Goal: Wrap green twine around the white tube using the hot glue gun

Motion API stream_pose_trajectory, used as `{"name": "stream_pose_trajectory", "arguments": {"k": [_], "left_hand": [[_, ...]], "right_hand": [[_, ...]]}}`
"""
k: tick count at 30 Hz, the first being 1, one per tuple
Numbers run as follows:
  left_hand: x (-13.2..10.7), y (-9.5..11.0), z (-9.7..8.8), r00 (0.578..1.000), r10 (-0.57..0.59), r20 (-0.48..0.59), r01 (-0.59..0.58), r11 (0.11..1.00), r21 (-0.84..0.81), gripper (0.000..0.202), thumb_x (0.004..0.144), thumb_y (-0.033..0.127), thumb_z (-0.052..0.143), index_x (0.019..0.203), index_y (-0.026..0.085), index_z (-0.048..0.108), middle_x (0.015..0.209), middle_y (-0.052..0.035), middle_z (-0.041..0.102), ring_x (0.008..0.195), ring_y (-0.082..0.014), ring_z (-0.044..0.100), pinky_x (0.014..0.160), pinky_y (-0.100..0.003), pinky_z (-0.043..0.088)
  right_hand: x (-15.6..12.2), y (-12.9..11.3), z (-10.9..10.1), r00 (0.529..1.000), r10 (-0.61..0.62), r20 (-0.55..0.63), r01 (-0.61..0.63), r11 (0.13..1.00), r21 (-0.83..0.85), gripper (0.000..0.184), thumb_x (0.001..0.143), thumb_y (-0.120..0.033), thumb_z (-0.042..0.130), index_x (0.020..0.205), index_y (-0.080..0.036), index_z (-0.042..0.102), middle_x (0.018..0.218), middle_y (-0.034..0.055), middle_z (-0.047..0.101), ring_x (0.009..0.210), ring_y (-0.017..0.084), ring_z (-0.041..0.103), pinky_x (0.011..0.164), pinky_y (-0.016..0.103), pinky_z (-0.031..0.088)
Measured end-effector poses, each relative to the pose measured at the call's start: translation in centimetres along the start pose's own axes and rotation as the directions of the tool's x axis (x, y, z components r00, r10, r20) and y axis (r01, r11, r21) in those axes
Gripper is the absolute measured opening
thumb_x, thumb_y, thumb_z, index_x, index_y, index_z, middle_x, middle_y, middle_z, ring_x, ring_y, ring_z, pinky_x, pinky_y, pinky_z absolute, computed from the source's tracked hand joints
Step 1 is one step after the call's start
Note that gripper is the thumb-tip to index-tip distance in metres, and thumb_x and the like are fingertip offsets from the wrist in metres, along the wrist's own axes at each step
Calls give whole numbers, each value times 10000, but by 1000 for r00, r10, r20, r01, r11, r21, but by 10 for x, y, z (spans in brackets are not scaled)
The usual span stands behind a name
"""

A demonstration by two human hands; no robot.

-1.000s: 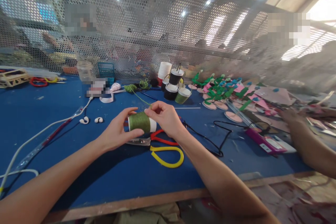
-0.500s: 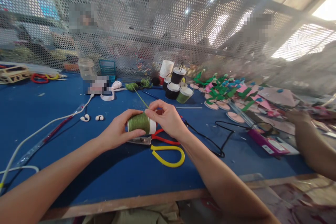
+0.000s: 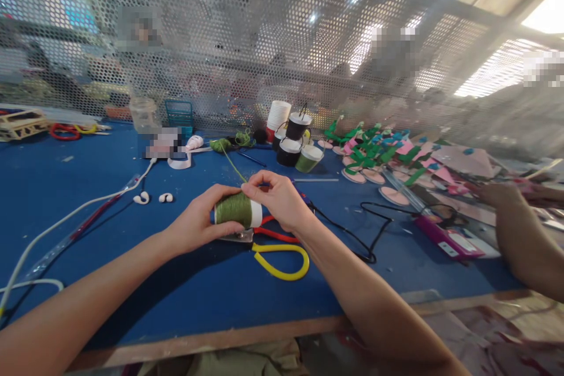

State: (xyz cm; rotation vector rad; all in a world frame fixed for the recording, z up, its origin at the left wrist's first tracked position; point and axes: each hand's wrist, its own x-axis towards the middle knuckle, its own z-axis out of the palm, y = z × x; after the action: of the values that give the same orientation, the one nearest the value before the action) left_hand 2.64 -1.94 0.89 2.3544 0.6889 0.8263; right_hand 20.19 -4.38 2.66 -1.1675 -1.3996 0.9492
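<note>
A small white paper cup (image 3: 233,210) lies on its side in my left hand (image 3: 198,220), its wall wrapped in green yarn with a white band bare at the right end. My left fingers and thumb are closed around it. At the cup's upper edge, my right hand (image 3: 279,198) pinches the green yarn strand (image 3: 233,167). That strand runs back to a green yarn ball (image 3: 220,145) on the table. Under and beside the cup lie scissors (image 3: 286,277) with red and yellow handles; part of their blades is hidden.
White earbuds (image 3: 141,198) and a white cable (image 3: 83,210) lie to the left. Yarn-covered cups (image 3: 289,153) with handles stand at the back, near a perforated screen (image 3: 247,41). At right are paper flowers (image 3: 365,155), a purple box (image 3: 447,238) and another person's arm (image 3: 524,241).
My hands and the cup stay in nearly the same place, with only a slight shift of the right fingers. The other person's arm at right has moved a little.
</note>
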Motion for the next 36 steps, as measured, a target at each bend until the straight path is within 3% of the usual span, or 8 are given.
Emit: {"name": "stream_pose_trajectory", "arguments": {"k": [24,30,36], "left_hand": [[-1,-4,3,994,106,-4,-105,990,93,503,770,341,625,1189,204,385,1115,-96,512,1023,-238,518,878,-385,437],[-1,-4,5,973,225,-47,-213,960,182,481,795,264,598,1207,205,358,1144,-114,454,1071,-244,471,907,-402,427],[-3,-6,5,965,260,17,-255,930,264,400,832,213,535,1209,230,402,1144,-102,407,1066,-234,457,902,-397,439]], "right_hand": [[3,7,3,997,77,-23,-73,987,140,338,547,-457,708,579,-195,496,563,-45,473,534,94,409,539,253,363],[4,13,1,994,101,-32,-96,989,115,316,588,-449,693,600,-195,504,559,-46,465,529,92,406,519,244,340],[4,12,1,990,133,-48,-127,986,106,313,578,-441,693,619,-185,518,543,-54,466,517,81,379,512,233,317]]}}
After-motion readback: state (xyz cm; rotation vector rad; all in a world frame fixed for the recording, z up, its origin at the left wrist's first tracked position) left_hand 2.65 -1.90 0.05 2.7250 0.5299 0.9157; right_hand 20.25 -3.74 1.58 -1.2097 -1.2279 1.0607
